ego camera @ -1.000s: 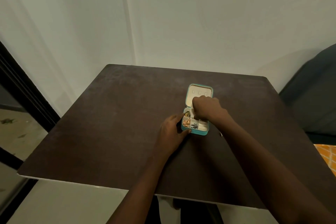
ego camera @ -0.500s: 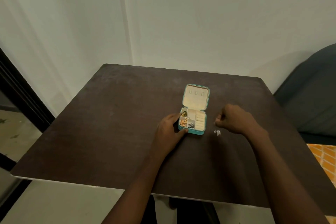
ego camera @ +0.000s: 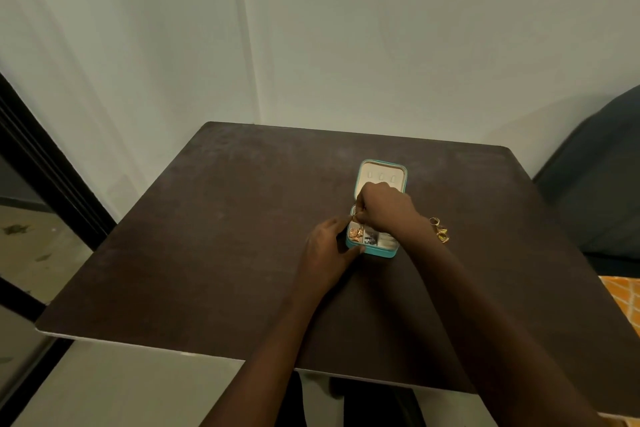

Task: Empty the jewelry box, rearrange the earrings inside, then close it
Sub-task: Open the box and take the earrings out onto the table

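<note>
A small teal jewelry box [ego camera: 379,252] sits open on the dark table [ego camera: 207,236], its cream-lined lid [ego camera: 380,174] standing up at the back. My left hand [ego camera: 329,248] grips the box's front left corner. My right hand [ego camera: 384,208] reaches over the box's back left compartment, its fingertips pinched on a small gold earring [ego camera: 356,217]. Orange-gold pieces [ego camera: 355,233] and dark pieces [ego camera: 370,240] lie in the front compartments. A few gold earrings [ego camera: 440,229] lie on the table to the right of the box.
The table stands against a white wall [ego camera: 346,28]. A dark upholstered seat [ego camera: 595,184] is at the right, and a black frame [ego camera: 41,163] runs along the left. The table's front edge [ego camera: 138,345] is near me.
My right hand was out to the right of the box, over the table, and has come back over the box and pinched another piece. Gold earrings now lie on the table at the right.
</note>
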